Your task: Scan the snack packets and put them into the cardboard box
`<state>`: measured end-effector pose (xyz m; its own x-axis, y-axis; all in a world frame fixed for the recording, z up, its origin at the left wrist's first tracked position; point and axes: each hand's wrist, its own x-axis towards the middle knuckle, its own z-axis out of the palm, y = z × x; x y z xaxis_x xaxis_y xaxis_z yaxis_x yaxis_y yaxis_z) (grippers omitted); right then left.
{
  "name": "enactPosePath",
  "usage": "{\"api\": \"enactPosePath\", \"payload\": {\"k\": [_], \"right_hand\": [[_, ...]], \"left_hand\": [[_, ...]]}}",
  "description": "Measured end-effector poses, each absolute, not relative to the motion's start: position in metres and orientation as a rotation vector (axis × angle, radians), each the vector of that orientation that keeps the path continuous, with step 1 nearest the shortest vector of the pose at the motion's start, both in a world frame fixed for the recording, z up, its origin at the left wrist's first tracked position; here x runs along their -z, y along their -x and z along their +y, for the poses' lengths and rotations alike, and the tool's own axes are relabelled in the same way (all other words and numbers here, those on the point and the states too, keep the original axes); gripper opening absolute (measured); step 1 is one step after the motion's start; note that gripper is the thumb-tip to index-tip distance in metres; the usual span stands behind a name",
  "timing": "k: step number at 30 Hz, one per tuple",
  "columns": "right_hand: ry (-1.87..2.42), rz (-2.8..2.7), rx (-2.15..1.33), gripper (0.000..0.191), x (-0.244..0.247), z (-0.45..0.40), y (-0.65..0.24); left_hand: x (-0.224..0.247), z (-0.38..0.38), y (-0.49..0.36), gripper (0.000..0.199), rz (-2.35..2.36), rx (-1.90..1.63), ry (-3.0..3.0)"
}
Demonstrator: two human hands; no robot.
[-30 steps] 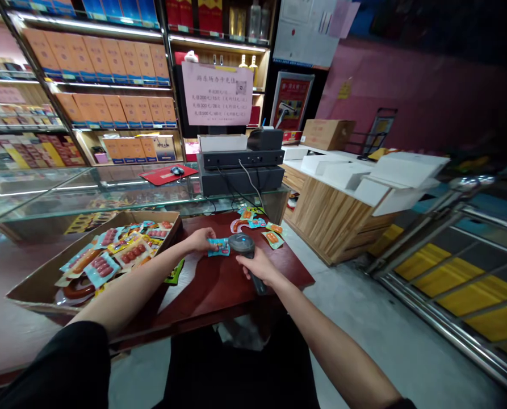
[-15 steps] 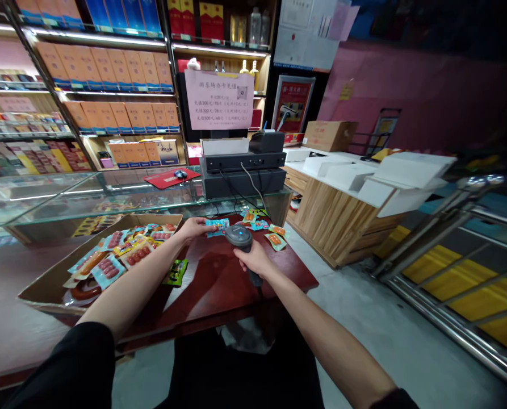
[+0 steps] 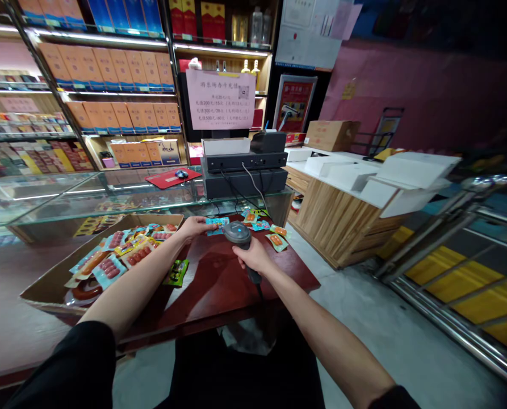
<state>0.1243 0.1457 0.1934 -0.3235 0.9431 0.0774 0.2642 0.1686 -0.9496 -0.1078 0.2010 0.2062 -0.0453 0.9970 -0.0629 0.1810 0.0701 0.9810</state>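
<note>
My right hand (image 3: 254, 255) is wrapped round the handle of a grey barcode scanner (image 3: 237, 231), whose head shows a small blue light. The scanner's head is close to a blue snack packet (image 3: 218, 226). My left hand (image 3: 195, 227) pinches the left end of that packet, just above the dark red table (image 3: 223, 272). A green packet (image 3: 177, 272) lies by my left forearm. Left of it, a cardboard box (image 3: 44, 284) holds several packed sausages (image 3: 109, 269). Beyond the scanner to the right lie several more packets, among them one with orange sausages (image 3: 276, 241).
Behind the table runs a glass display counter (image 3: 121, 190) with a red mouse pad (image 3: 172, 177) and a black cash register unit (image 3: 244, 173). A paper sign (image 3: 220, 100) hangs above it. At right stand a wooden counter (image 3: 334, 221) and a metal railing (image 3: 449, 227).
The scanner's head has shifted very slightly left towards the blue packet. My left hand stays on the packet; the view has moved slightly.
</note>
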Motion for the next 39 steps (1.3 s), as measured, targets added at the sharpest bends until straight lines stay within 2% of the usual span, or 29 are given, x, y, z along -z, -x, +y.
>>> {"api": "enactPosePath", "payload": {"k": [8, 17, 22, 28, 33, 39], "right_hand": [[1.189, -1.695, -1.188, 0.016, -0.193, 0.149, -0.124], [1.087, -1.719, -1.239, 0.020, -0.195, 0.157, -0.114], [0.984, -1.763, -1.326, 0.021, -0.205, 0.164, -0.081], [0.894, -1.817, -1.451, 0.019, -0.212, 0.158, -0.031], [0.832, -1.868, -1.522, 0.017, -0.210, 0.149, -0.001], [0.831, -1.868, -1.542, 0.017, -0.214, 0.145, 0.001]], "left_hand": [[-0.208, 0.202, 0.108, 0.037, 1.377, -1.139, -1.255], [-0.226, 0.197, 0.112, 0.048, 1.444, -1.197, -1.215], [-0.253, 0.174, 0.171, 0.048, 1.598, -1.288, -1.210], [-0.272, 0.110, 0.264, 0.049, 1.722, -1.484, -1.092], [-0.279, 0.071, 0.292, 0.049, 1.812, -1.557, -1.075], [-0.277, 0.079, 0.266, 0.042, 1.913, -1.297, -1.362]]}}
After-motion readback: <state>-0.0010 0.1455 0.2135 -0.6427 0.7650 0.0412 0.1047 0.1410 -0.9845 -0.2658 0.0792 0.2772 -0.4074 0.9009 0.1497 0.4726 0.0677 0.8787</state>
